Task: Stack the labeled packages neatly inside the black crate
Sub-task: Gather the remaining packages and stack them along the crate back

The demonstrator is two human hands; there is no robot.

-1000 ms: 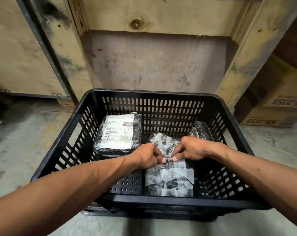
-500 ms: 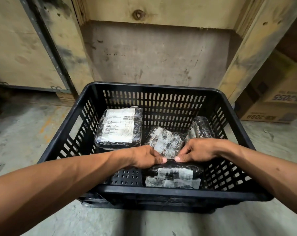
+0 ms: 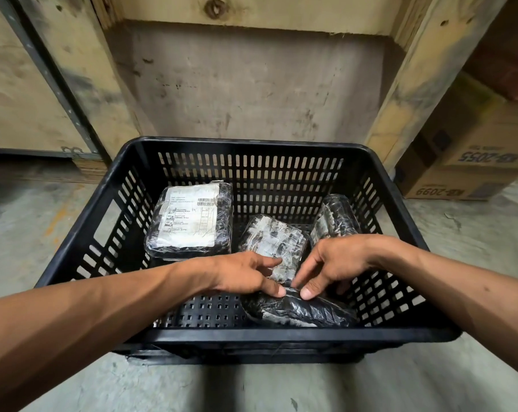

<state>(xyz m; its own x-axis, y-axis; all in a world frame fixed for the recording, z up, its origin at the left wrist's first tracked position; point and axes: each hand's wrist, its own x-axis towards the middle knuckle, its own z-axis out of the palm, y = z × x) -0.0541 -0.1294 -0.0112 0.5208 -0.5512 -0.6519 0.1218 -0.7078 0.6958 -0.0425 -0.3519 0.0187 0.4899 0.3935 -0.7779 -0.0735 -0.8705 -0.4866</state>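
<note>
A black slotted crate [image 3: 82,230] stands on the floor in front of me. Inside at the left lies a black wrapped package with a large white label [image 3: 190,218]. A smaller package with a torn label [image 3: 274,242] leans in the middle, and another black package [image 3: 336,218] stands against the right wall. A black wrapped package [image 3: 299,310] lies at the near right of the crate floor. My left hand [image 3: 242,275] and my right hand [image 3: 335,263] rest their fingertips on its top, fingers spread, not gripping it.
The crate sits on a concrete floor [image 3: 28,233] before a wooden pallet-like frame [image 3: 251,10]. Cardboard boxes [image 3: 471,162] are stacked at the right. A metal strip [image 3: 52,75] runs down the wooden panel at the left.
The near package has been laid down flat on the crate floor, label side turning away. Both hands have loosened from a pinch to spread fingers touching its top.
</note>
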